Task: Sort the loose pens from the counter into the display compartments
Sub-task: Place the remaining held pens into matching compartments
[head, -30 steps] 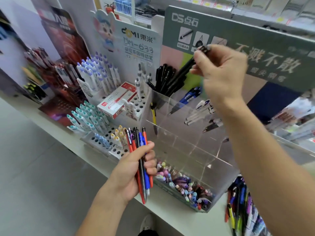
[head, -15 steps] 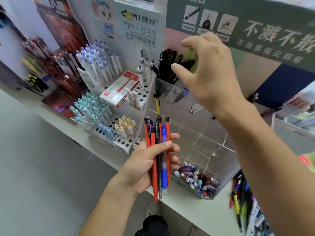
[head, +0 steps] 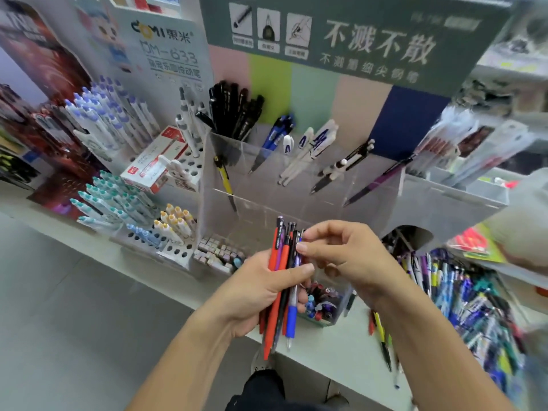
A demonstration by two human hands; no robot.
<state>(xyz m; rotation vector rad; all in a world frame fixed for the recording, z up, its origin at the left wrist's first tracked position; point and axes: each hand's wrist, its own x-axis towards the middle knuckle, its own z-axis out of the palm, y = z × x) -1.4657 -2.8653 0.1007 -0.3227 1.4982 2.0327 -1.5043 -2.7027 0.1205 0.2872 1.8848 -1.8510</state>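
Note:
My left hand (head: 255,292) grips a bundle of pens (head: 281,280), red, black, purple and one with a blue grip, held upright in front of the clear acrylic display (head: 370,200). My right hand (head: 347,256) pinches the top of one pen in that bundle with thumb and forefinger. The display's back compartments hold black pens (head: 234,111), blue pens (head: 278,132), white pens (head: 311,146) and a few single pens. More loose pens (head: 462,298) lie in a heap on the counter at the right.
A white peg stand with teal, blue and yellow capped pens (head: 118,200) and a red-and-white box (head: 154,164) stands to the left. A clear front bin of small erasers and caps (head: 323,301) sits behind my hands. The white counter edge (head: 335,348) runs diagonally below.
My right hand dropped the black pen into the back left compartment, then came down to the bundle. My left hand lifted the bundle toward the centre.

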